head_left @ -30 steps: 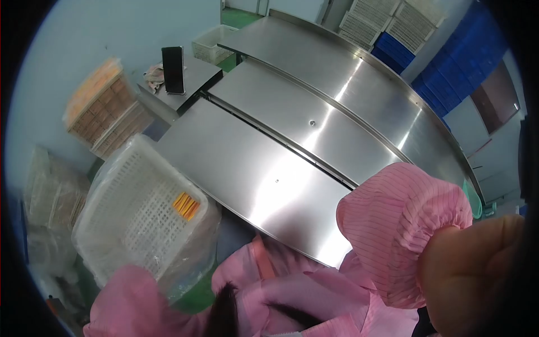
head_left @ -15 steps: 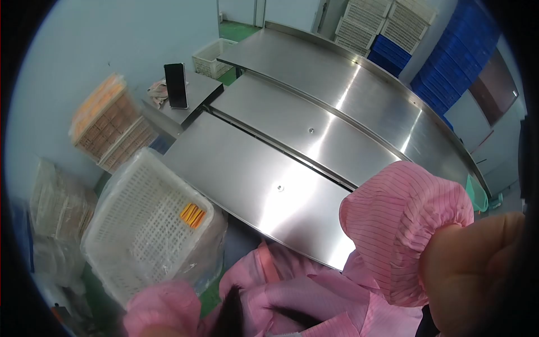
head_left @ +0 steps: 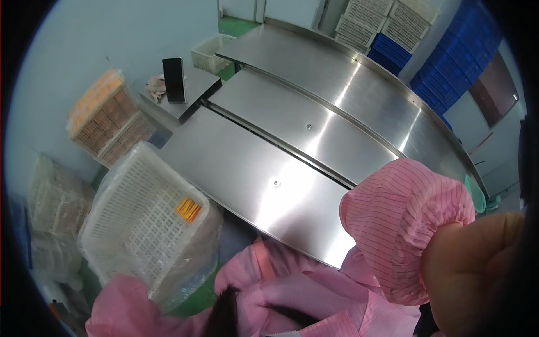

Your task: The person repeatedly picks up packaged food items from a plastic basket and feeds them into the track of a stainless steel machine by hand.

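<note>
My right hand (head_left: 471, 269) is raised very close to the camera at the right edge. A pink striped sleeve (head_left: 398, 224) gathers at its wrist. Dark shadow at the border hides most of its fingers, so what it touches is not shown. Only a pink sleeve (head_left: 120, 309) of my left arm shows at lower left, by the near rim of a white basket (head_left: 135, 236) lined with clear plastic. The left hand itself is out of sight. Inside the basket, a small bundle of yellow and orange packets (head_left: 188, 209) lies near the right corner.
A steel table (head_left: 241, 163) with long panels spans the middle. A phone (head_left: 174, 81) stands upright by a cloth (head_left: 156, 87) on a side table. Stacked crates (head_left: 104, 121) line the left wall; blue crates (head_left: 457, 56) and white crates (head_left: 365, 22) rise behind.
The left sleeve has moved left and slightly up along the basket's near side. The right hand stays almost still, while the view has shifted slightly.
</note>
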A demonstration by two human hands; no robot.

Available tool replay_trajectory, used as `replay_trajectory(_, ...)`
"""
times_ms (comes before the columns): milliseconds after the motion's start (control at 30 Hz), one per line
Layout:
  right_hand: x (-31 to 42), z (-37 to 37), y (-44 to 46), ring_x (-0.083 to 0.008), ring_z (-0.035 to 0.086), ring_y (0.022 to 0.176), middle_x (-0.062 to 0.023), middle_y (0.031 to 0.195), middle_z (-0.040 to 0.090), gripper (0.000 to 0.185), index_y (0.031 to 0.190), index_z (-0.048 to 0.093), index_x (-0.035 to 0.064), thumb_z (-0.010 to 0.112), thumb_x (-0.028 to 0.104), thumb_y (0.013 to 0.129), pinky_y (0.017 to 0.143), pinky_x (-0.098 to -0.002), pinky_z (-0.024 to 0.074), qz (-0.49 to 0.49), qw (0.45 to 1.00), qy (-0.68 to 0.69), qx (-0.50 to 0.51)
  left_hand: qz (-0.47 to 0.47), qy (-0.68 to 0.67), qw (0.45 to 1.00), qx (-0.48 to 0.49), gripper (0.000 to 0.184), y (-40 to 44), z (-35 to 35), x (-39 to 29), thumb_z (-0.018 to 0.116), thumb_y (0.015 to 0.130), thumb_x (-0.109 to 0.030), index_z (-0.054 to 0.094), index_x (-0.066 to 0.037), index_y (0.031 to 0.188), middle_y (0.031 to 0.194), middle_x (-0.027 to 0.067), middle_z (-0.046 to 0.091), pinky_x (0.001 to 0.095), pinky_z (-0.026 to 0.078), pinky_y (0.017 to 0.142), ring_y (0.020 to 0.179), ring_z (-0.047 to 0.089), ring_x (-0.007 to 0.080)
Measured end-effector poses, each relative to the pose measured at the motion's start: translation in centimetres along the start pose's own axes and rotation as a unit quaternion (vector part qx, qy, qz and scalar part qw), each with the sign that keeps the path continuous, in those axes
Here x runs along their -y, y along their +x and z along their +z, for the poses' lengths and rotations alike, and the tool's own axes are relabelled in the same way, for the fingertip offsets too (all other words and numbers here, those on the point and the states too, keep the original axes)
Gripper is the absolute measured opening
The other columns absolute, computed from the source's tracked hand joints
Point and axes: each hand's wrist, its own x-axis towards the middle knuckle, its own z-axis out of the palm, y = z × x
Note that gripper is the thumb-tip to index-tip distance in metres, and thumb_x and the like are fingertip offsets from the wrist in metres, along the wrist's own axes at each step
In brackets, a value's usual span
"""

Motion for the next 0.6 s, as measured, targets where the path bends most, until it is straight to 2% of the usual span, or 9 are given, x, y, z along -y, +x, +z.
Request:
replay_trajectory(400, 3.7, -1.4, 0.9, -0.0161, 0.046, 0.07, -0.0096, 0.09, 0.051, 0.058, 0.118, 0.047, 0.0051, 0.071, 0.034, 0.074, 0.057, -0.0247, 0.0358, -0.014, 0.999, -0.028, 0.019, 0.116, 0.083, 0.985, -0.095, 0.023, -8.4, -5.5, -5.5, 0.052, 0.086, -0.026, 0.057, -0.004, 0.088, 0.076, 0.0063, 0.055, 0.0258, 0.039, 0.05, 0.06, 0.051, 0.0155)
replay_trajectory(500, 3.1, -1.7, 1.3, -0.0161, 0.046, 0.07, -0.0097, 0.09, 0.051, 0.057, 0.117, 0.047, 0.0053, 0.071, 0.034, 0.074, 0.057, -0.0247, 0.0357, -0.003, 1.0, -0.003, 0.028, 0.148, 0.122, 0.97, -0.149, 0.022, -12.3, -4.5, -7.0, 0.052, 0.086, -0.025, 0.057, -0.005, 0.088, 0.077, 0.0053, 0.054, 0.0254, 0.039, 0.051, 0.061, 0.05, 0.0148)
replay_trajectory(600, 4.0, -5.0, -0.1, -0.0161, 0.046, 0.07, -0.0098, 0.091, 0.051, 0.057, 0.117, 0.047, 0.0055, 0.071, 0.034, 0.074, 0.057, -0.0247, 0.0356, -0.014, 0.999, 0.05, 0.009, 0.168, 0.201, 0.946, -0.191, 0.021, -15.1, -1.2, -10.9, 0.052, 0.085, -0.025, 0.057, -0.005, 0.089, 0.078, 0.0043, 0.054, 0.0249, 0.039, 0.053, 0.062, 0.049, 0.0141)
